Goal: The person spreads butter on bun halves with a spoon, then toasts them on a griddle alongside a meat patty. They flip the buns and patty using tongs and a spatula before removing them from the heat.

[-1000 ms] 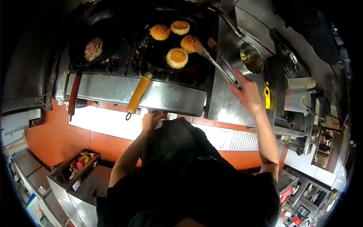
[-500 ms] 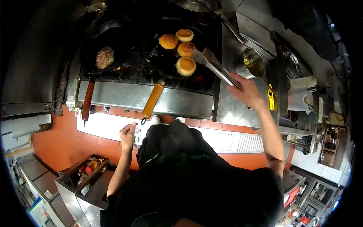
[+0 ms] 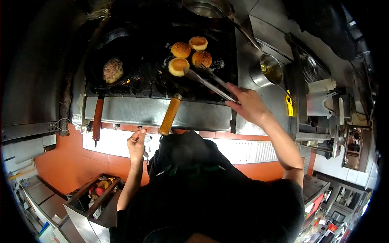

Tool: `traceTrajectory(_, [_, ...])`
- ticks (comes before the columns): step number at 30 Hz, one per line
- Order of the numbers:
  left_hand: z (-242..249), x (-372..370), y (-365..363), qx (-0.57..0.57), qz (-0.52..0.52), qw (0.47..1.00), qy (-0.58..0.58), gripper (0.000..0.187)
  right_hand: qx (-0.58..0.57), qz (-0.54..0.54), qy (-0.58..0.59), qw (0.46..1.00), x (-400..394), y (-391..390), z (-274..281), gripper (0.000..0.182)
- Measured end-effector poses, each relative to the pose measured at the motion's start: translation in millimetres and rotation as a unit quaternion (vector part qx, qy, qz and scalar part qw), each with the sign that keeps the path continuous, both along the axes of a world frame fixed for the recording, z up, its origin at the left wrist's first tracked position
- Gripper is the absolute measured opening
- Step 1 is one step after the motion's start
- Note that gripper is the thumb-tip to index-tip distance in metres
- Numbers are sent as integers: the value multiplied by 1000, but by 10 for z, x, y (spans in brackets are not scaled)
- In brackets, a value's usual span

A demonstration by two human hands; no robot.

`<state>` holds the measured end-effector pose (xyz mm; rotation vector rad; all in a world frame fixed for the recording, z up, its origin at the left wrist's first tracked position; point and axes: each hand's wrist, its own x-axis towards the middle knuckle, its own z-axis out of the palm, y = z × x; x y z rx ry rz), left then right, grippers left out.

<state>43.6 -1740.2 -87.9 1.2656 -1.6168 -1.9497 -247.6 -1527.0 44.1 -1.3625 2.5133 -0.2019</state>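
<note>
My right hand (image 3: pixel 250 106) is wrapped round a pair of metal tongs (image 3: pixel 212 86). Their tips are apart, one close to the front bun (image 3: pixel 178 67) and the other by a seeded bun (image 3: pixel 201 59); contact is hard to make out. Another seeded bun (image 3: pixel 180 50) and a bun with its browned flat side up (image 3: pixel 198 43) lie just behind, all in a dark pan with a light wooden handle (image 3: pixel 170 115). My left hand (image 3: pixel 136 145) hovers before the stove, fingers curled in, nothing visible in it.
A meat patty (image 3: pixel 113 71) lies in a second dark pan with a reddish-brown handle (image 3: pixel 97 118). To the right stand a metal pot (image 3: pixel 259 75) of yellow liquid and a yellow-handled tool (image 3: pixel 289 103). Another pan (image 3: pixel 206 9) sits at the back. The stove's metal front edge (image 3: pixel 133 111) runs across.
The front bun has shifted left in the pan. My right hand and the tongs have moved left and slightly nearer to me. My left hand remains closed in about the same place.
</note>
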Motion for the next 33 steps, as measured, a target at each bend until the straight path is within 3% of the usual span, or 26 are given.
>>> traceTrajectory(5, [-21, -96, -75, 3, 13, 1000, 16, 28, -7, -30, 80, 996, -446, -139, -123, 54])
traceTrajectory(10, [90, -126, -9, -3, -5, 999, 34, 28, 10, 6, 44, 999, -471, 96, -35, 52])
traceTrajectory(12, [184, -141, 40, 19, 2, 1000, 21, 27, 69, -96, -86, 989, -358, 48, 254, 51])
traceTrajectory(13, [221, -144, 59, 39, 5, 999, 7, 26, 69, -95, -85, 989, -380, 20, 227, 51])
traceTrajectory(15, [-82, -89, 83, 17, 10, 999, 32, 24, -40, -15, 66, 997, -505, -83, 129, 49])
traceTrajectory(19, [63, -147, 137, 22, 12, 999, 48, 21, -4, -10, 136, 991, -920, -622, -111, 44])
traceTrajectory(22, [33, -113, 169, 14, 22, 999, 36, 21, -4, 7, 120, 993, -1106, -749, -291, 42])
traceTrajectory(24, [45, -35, 212, 20, 32, 999, 24, 21, 58, -3, 103, 993, -1164, -686, -317, 43])
traceTrajectory(28, [-95, 129, 276, 55, 70, 995, 36, 21, 32, 65, 93, 993, -1025, -384, -68, 44])
traceTrajectory(30, [-112, 156, 292, 59, 74, 995, 30, 21, 105, -127, -109, 980, -698, -511, 395, 43])
traceTrajectory(31, [-125, 159, 297, 63, 71, 995, 23, 20, 104, -126, -109, 981, -683, -549, 300, 43])
traceTrajectory(33, [-202, 126, 309, 48, 71, 996, 36, 20, -48, 48, 89, 994, -675, -598, 26, 44])
